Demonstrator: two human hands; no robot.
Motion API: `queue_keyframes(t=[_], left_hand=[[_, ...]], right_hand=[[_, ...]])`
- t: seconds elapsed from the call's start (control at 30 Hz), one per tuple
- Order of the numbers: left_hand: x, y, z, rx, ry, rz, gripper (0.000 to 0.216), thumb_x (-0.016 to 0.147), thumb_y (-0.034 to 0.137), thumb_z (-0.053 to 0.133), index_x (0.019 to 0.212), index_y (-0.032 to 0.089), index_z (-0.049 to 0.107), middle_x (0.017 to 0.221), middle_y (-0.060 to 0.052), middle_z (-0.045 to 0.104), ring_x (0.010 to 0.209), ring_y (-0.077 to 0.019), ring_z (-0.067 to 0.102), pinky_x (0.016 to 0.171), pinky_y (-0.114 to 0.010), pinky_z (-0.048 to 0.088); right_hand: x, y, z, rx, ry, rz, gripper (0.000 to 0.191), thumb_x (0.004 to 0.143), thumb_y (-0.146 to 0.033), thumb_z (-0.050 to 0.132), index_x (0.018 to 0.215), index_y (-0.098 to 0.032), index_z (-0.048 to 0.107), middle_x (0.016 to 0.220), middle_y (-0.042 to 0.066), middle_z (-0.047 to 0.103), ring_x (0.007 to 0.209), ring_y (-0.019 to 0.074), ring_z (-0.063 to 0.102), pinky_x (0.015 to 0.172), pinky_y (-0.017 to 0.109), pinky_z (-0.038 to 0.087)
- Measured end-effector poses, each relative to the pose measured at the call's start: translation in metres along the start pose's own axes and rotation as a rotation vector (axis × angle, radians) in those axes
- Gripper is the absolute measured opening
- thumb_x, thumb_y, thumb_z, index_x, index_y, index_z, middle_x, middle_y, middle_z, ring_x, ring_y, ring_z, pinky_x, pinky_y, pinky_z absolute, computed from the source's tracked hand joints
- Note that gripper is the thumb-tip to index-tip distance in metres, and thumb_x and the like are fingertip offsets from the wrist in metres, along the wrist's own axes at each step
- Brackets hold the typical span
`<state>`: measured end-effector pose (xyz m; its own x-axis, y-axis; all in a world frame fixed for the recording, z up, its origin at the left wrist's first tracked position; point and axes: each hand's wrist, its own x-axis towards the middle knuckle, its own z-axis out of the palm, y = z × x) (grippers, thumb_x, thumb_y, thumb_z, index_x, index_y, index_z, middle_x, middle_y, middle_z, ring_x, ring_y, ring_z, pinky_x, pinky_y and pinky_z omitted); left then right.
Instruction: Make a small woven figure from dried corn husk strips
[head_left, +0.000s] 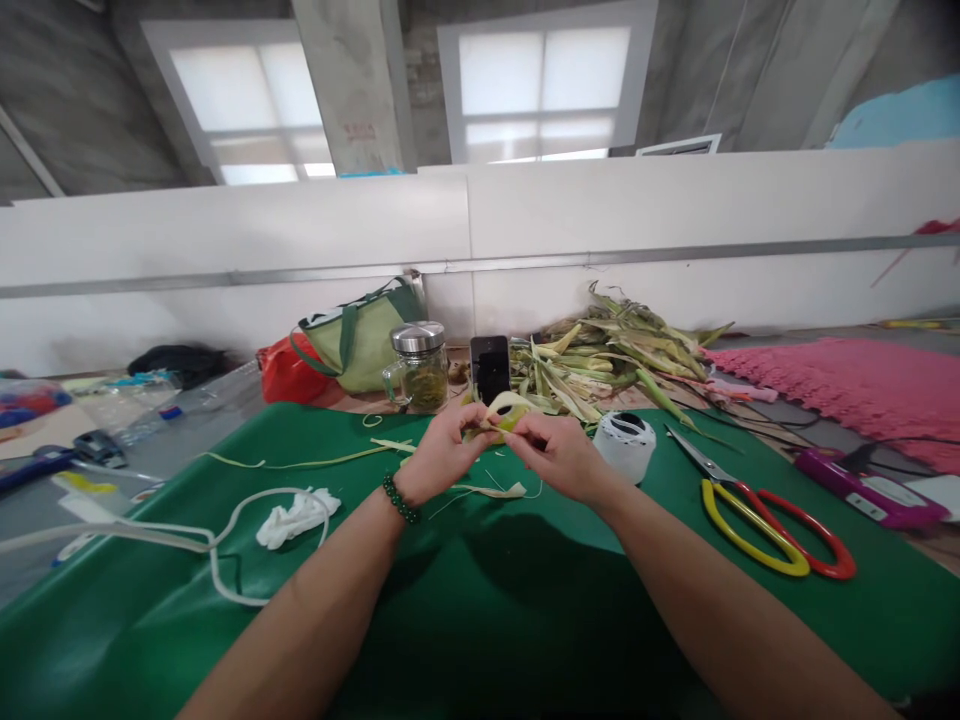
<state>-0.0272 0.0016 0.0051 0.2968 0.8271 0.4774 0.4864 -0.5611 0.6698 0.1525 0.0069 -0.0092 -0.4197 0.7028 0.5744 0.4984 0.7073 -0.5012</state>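
Observation:
My left hand (442, 455), with a green bead bracelet (401, 498) at its wrist, pinches a pale corn husk strip (502, 403) above the green mat (517, 620). Facing it, my right hand (562, 457) pinches the same piece from the other side, fingertips closed. Part of the husk curls up between the two hands; the rest is hidden by the fingers. Below them lie loose husk scraps (510, 491) and thin threads. A white spool (625, 447) stands just right of my right hand, and large scissors (757, 505) with yellow and red handles lie farther right.
Behind the hands stand a phone (490, 368), a lidded glass mug (420, 368) and a heap of corn husks (622, 340). A green bag (364, 340) is at back left. White tubing (214, 540) and crumpled tissue (296, 518) lie left; a purple device (866, 488) lies right.

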Motion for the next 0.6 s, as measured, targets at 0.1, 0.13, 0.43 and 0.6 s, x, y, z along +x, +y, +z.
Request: queue_keyframes(t=[0.1,0.13,0.43,0.6], left_hand=[[-0.0005,0.0011,-0.0013,0.094,-0.042,0.024,0.016,0.081,0.025,0.053,0.072,0.016,0.062,0.072,-0.002,0.063,0.071,-0.0151,0.054,0.066,-0.024,0.041],[-0.0004,0.0012,-0.0019,0.124,-0.046,0.026,0.018,0.082,0.024,0.051,0.069,0.016,0.061,0.068,0.000,0.061,0.068,-0.0139,0.052,0.063,-0.023,0.039],[0.0031,-0.0036,-0.0052,0.102,-0.056,-0.043,0.019,0.079,0.020,0.050,0.063,0.015,0.059,0.059,0.002,0.057,0.060,-0.0112,0.048,0.056,-0.021,0.035],[0.0038,-0.0051,-0.0039,0.062,-0.053,-0.086,0.018,0.079,0.020,0.049,0.068,0.014,0.061,0.066,0.000,0.064,0.064,-0.0124,0.054,0.058,-0.021,0.038]], right_hand=[[0.0006,0.0001,0.0007,0.017,-0.036,0.038,0.021,0.087,-0.026,0.048,0.068,-0.018,0.057,0.055,-0.001,0.053,0.050,0.0115,0.044,0.051,0.024,0.028],[0.0009,0.0002,0.0003,0.017,-0.057,0.046,0.022,0.087,-0.026,0.048,0.069,-0.018,0.057,0.054,-0.001,0.053,0.051,0.0118,0.044,0.051,0.024,0.028],[0.0015,0.0019,-0.0033,0.031,-0.095,-0.020,0.032,0.088,-0.030,0.046,0.058,-0.019,0.049,0.052,-0.003,0.045,0.052,0.0109,0.041,0.051,0.023,0.027],[0.0011,0.0011,-0.0033,-0.006,-0.109,-0.004,0.032,0.087,-0.027,0.047,0.056,-0.018,0.046,0.052,-0.003,0.043,0.052,0.0108,0.040,0.051,0.024,0.026]])
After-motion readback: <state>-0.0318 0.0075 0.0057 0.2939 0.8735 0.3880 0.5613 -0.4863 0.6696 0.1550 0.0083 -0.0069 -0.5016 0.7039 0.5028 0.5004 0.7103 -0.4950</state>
